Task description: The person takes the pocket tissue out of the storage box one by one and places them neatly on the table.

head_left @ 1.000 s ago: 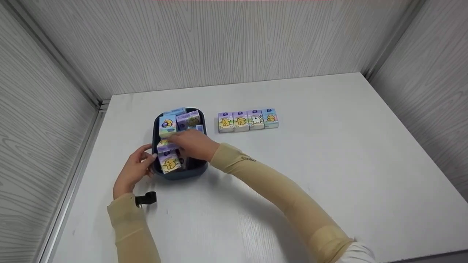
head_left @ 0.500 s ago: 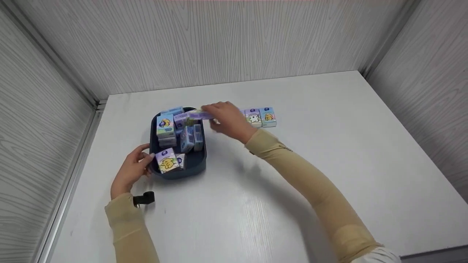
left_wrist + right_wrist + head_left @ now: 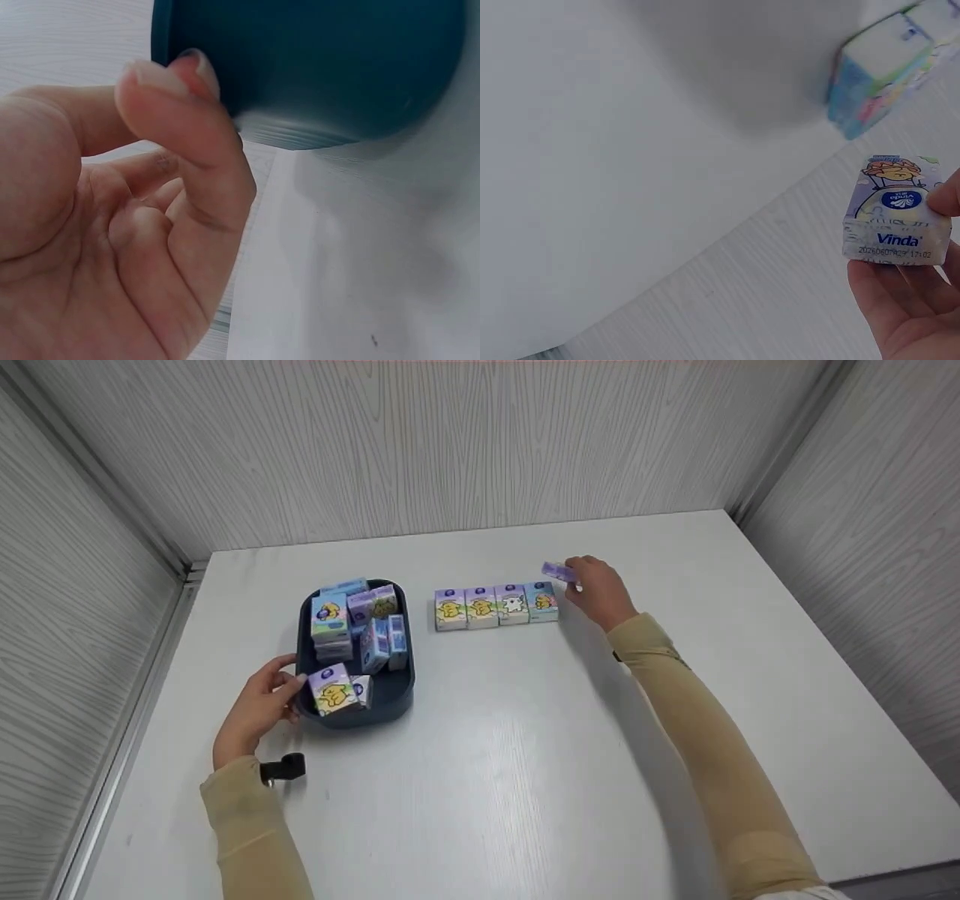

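The left sleeve (image 3: 244, 810) enters at the lower left, with a black wrist fitting (image 3: 283, 767) at its cuff. The left hand (image 3: 255, 709) grips the left side of the dark blue bin (image 3: 375, 716); its thumb is at the rim and its fingers are curled against the outer wall. The bin stands upright on the white table (image 3: 487, 742) and contains several small printed packs. At its far end lies a blue pack (image 3: 343, 587); nearer, a blue-and-green pack (image 3: 330, 611) tops a stack. A purple pack with a yellow character (image 3: 331, 690) leans at the near left corner, against a white pack (image 3: 361, 692). Two blue packs (image 3: 397, 641) stand on edge along the right wall. To the right of the bin, and apart from it, four packs form a row (image 3: 481, 607), side by side: three purple, then one blue at the right end. The right hand (image 3: 604, 589) pinches the held pack (image 3: 559, 571), marked "Vinda", between thumb and fingers. This pack is raised above the table, just beyond the row's right end. The right sleeve (image 3: 697, 735) extends toward the lower right.
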Demonstrator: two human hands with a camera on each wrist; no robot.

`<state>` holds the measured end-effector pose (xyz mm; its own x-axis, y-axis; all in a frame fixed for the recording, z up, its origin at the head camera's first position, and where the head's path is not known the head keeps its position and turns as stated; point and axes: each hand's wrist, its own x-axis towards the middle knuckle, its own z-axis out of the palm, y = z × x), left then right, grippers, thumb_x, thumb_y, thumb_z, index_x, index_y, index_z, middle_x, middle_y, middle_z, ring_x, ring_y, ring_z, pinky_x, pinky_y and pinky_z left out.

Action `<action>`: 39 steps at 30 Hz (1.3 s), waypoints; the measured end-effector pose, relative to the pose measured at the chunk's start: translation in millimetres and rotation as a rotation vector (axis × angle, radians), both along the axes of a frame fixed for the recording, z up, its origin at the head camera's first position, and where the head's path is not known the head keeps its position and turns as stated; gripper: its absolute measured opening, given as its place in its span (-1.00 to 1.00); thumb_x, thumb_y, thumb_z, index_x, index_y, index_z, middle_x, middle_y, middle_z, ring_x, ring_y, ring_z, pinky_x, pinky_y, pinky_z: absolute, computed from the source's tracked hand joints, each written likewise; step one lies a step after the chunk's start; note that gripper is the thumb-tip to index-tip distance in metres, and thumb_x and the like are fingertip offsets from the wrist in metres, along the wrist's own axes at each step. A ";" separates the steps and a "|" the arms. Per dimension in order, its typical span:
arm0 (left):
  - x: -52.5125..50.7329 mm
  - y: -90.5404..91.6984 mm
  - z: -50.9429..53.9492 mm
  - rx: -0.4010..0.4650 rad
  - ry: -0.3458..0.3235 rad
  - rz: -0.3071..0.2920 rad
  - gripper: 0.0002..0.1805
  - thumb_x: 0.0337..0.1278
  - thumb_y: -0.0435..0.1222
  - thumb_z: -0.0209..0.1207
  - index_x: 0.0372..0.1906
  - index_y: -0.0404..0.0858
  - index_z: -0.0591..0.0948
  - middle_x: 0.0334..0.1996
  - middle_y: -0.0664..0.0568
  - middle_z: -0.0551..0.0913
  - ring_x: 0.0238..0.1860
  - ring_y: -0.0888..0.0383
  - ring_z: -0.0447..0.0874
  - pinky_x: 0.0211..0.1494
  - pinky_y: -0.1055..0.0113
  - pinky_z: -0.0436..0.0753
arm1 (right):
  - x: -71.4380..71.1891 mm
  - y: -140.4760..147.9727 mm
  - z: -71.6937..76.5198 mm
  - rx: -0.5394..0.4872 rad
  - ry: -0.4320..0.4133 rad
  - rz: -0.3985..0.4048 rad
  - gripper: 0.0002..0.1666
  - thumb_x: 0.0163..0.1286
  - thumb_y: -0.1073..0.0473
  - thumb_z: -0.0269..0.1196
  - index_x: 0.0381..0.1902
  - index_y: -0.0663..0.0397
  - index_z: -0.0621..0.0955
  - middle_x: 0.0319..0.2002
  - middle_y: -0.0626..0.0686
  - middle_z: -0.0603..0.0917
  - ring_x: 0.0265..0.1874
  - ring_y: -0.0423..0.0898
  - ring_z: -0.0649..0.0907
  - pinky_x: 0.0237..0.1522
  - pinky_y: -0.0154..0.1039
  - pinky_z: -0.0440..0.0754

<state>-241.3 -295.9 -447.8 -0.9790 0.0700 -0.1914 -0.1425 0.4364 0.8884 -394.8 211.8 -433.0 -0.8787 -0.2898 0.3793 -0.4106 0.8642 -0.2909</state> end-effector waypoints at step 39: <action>0.4 0.1 -0.5 0.003 -0.013 0.005 -0.39 0.44 -0.15 -0.03 0.47 -0.19 0.12 -0.09 -0.18 0.42 -0.39 0.15 0.51 -0.34 0.33 0.60 | 2.2 -7.3 -13.5 0.250 -0.237 0.025 -0.77 0.15 0.43 0.25 -0.19 0.40 0.61 -0.30 0.24 0.63 -0.31 0.12 0.54 -0.06 0.00 0.45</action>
<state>-240.9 -295.9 -448.3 -0.9768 0.0655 -0.2037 -0.1561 0.4329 0.8878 -392.5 204.5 -446.5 -0.9252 -0.3710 0.0799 -0.3793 0.9112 -0.1611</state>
